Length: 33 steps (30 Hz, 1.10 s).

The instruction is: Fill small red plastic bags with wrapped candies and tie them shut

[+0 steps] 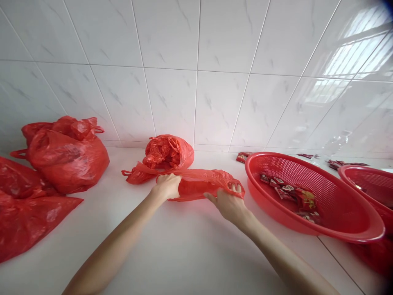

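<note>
A thin red plastic bag (196, 186) lies stretched sideways just above the white counter, between my two hands. My left hand (168, 187) is closed on its left end, and the fingertips are hidden in the plastic. At the other end, my right hand (230, 204) has its fingers hooked around the bag's edge, with the thumb pointing left below it. Right behind sits a crumpled red bag roll (179, 151), its open mouth stuffed with more red plastic. Near my right hand stands a red perforated basket (346, 205) with several small red packets (287, 191) in it.
Filled red bags (69, 157) stand at the left, with another red bag (21, 221) in front. A second red basket (368, 174) is at the far right. Packets (244, 156) and a clear plastic bottle (336, 143) lie along the tiled wall (172, 94).
</note>
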### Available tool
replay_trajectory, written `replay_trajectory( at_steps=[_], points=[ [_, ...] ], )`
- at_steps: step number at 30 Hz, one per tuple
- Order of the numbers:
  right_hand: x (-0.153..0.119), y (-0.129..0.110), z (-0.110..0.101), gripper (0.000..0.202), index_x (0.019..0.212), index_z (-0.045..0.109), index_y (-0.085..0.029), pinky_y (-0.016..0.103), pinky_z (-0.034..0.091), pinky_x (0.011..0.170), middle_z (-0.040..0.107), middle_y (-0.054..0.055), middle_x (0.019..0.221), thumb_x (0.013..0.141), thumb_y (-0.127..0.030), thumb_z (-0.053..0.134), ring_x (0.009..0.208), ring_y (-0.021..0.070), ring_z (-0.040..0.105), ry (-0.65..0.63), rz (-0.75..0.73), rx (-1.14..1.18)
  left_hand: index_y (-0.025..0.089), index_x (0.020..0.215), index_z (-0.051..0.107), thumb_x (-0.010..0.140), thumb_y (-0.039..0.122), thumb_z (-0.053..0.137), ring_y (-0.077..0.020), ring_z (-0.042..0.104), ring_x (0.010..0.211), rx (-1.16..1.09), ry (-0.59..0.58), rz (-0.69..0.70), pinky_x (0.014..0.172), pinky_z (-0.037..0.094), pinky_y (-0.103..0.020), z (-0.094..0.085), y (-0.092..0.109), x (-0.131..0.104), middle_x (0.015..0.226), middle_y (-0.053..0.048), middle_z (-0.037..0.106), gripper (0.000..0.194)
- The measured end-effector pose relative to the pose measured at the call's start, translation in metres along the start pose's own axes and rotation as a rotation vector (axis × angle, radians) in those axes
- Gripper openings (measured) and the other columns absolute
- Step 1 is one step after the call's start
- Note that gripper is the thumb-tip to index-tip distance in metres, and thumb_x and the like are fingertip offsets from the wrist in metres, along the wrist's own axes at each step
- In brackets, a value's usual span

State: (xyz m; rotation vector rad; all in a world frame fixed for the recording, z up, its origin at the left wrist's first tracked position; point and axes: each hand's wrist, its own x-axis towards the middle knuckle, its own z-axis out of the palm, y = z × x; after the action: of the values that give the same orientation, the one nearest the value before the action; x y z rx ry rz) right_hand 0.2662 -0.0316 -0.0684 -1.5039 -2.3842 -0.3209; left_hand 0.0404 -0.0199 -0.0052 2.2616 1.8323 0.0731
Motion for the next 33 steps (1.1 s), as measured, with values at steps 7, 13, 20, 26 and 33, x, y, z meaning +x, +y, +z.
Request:
replay_trajectory(
  at_steps=[7,13,20,26,33],
  points=[
    [-0.008,-0.016,-0.072,0.029,0.065,0.057,-0.02,0.028,0.034,0.052,0.061,0.004,0.064,0.093,-0.023,0.051,0.057,0.0157,0.054,-0.237,-0.164,0.178,0.021,0.096,0.063,0.06,0.01,0.068,-0.0318,0.066,0.088,0.217,-0.096,-0.007,0.074,0.05,-0.039,-0.011,0.014,-0.01,0.096,-0.012,0.069,0.038],
    [-0.007,-0.021,-0.089,0.029,0.071,0.055,-0.02,0.034,0.045,0.077,0.065,0.004,0.073,0.079,0.004,0.042,0.076,0.0185,0.059,-0.167,-0.43,0.097,0.019,0.101,0.067,0.082,0.005,0.043,-0.0316,0.064,0.096,0.224,-0.002,0.221,0.091,0.045,-0.05,0.012,0.033,-0.003,0.089,-0.012,0.071,0.033],
    [0.023,0.012,-0.024,0.034,0.082,0.066,-0.016,0.062,0.029,0.104,0.071,0.012,0.076,0.073,0.008,0.043,0.124,0.0356,0.053,-0.234,-0.246,-0.058,0.017,0.069,0.068,0.067,-0.007,0.042,-0.0293,0.063,0.09,0.253,-0.024,0.239,0.108,0.02,-0.069,0.023,0.026,0.0,0.066,-0.01,0.066,0.035],
    [0.023,0.019,-0.028,0.021,0.081,0.071,-0.012,0.07,0.021,0.106,0.072,0.013,0.074,0.09,-0.016,0.052,0.075,0.0283,0.07,-0.44,0.025,-0.147,0.02,0.054,0.061,0.06,-0.003,0.051,-0.0291,0.063,0.088,0.208,-0.1,0.163,0.108,0.028,-0.061,0.015,0.014,-0.003,0.057,-0.008,0.061,0.025],
    [0.021,0.007,-0.058,0.035,0.102,0.07,-0.006,0.07,0.014,0.109,0.072,0.016,0.084,0.076,-0.03,0.071,0.093,0.0353,0.066,-0.642,0.044,-0.178,0.015,0.092,0.063,0.056,-0.001,0.058,-0.0317,0.051,0.123,0.333,-0.242,0.1,0.113,0.026,-0.053,0.016,0.013,-0.003,0.108,-0.013,0.063,0.039]
  ],
)
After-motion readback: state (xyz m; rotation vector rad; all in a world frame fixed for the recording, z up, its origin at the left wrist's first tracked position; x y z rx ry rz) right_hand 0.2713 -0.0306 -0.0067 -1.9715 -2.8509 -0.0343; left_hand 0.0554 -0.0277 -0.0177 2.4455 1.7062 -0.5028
